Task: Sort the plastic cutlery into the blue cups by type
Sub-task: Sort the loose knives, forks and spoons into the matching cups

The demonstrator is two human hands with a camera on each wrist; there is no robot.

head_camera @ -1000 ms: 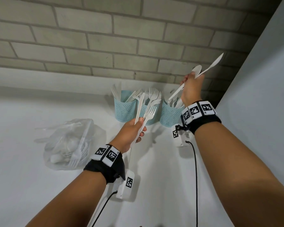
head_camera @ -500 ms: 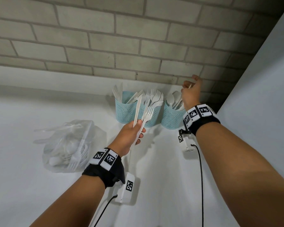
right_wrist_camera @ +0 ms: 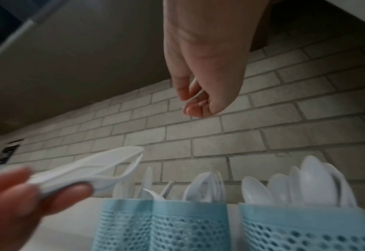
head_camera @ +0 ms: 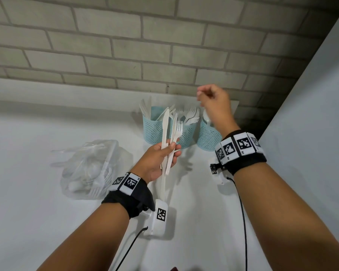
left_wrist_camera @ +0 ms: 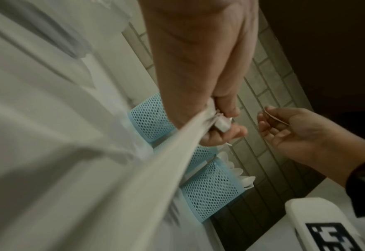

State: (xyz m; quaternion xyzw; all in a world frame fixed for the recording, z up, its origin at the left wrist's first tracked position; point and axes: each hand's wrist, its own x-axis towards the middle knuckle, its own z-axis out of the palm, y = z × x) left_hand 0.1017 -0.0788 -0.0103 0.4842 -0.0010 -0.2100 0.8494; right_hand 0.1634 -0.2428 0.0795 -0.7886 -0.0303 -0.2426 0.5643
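Three blue mesh cups stand against the brick wall: the left cup (head_camera: 152, 132) has knives, the middle cup (head_camera: 185, 136) forks, the right cup (head_camera: 207, 138) spoons (right_wrist_camera: 306, 183). My left hand (head_camera: 172, 151) grips a small bundle in front of the cups, with a white knife (head_camera: 165, 126) and a white fork (head_camera: 178, 130) sticking up from it. My right hand (head_camera: 205, 96) hovers above the right cup with loosely curled fingers, and nothing shows clearly in it. In the right wrist view, the left hand (right_wrist_camera: 26, 195) holds the bundle (right_wrist_camera: 91, 169) left of the cups.
A clear plastic bag (head_camera: 90, 169) with more white cutlery lies on the white counter (head_camera: 27, 192) to the left. A white side panel (head_camera: 311, 124) closes off the right. The brick wall (head_camera: 145, 55) runs right behind the cups.
My right hand lowered its spoons and knife to the right cup, let go, and has now risen above it without them. My left hand has kept its bundle and hardly moved.
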